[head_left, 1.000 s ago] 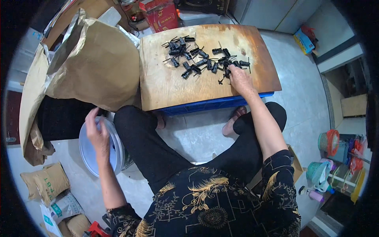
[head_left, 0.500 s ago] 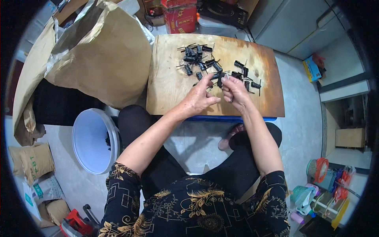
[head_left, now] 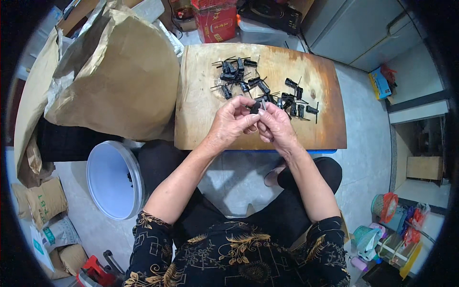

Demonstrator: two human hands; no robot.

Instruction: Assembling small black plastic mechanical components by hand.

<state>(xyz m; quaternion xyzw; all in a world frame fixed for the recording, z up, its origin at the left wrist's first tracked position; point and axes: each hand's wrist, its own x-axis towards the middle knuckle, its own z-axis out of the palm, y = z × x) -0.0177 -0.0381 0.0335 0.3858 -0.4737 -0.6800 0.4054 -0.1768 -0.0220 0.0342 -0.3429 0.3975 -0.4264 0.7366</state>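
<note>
Over the near half of the wooden board [head_left: 201,119], my two hands meet. My left hand [head_left: 228,120] pinches a small black plastic part [head_left: 256,107] between thumb and fingers. Close against it, my right hand [head_left: 278,125] is closed on a small thin grey piece [head_left: 263,103], whose kind I cannot make out. The fingers hide much of both. Just beyond my hands lies a loose pile of black plastic parts [head_left: 229,71] with thin rods sticking out. More of these parts [head_left: 297,109] are spread to the right of my hands.
A white bucket [head_left: 111,148] with a few black pieces inside stands by my left leg. Behind it leans a large open brown paper sack [head_left: 117,71]. Beyond the board are a red box [head_left: 215,24] and a clear plastic bin [head_left: 263,34]. Baskets and bags [head_left: 389,234] sit far right.
My left hand has come over to meet the right and now pinches a black part. Both hands have drawn a little nearer to me, away from the pile.
</note>
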